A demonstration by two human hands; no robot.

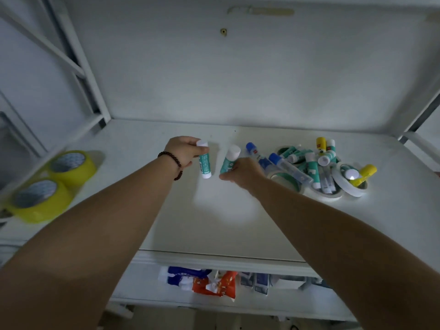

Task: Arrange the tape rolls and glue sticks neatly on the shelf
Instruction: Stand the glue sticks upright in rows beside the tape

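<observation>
My left hand (183, 151) grips a teal glue stick with a white cap (204, 163), held above the middle of the white shelf (214, 222). Just to its right, my right hand (242, 171) holds a second teal glue stick (229, 159), tilted with its cap up. At the right lies a jumbled pile of glue sticks (307, 160) in teal, blue and yellow, mixed with white tape rolls (352, 186). Two yellow tape rolls (71, 166) (39, 201) sit side by side at the shelf's left edge.
The shelf's back wall is white, with a metal frame post (81, 67) at the left and another at the right (421, 115). Below the shelf's front lip, a lower level holds blue and orange packets (204, 281).
</observation>
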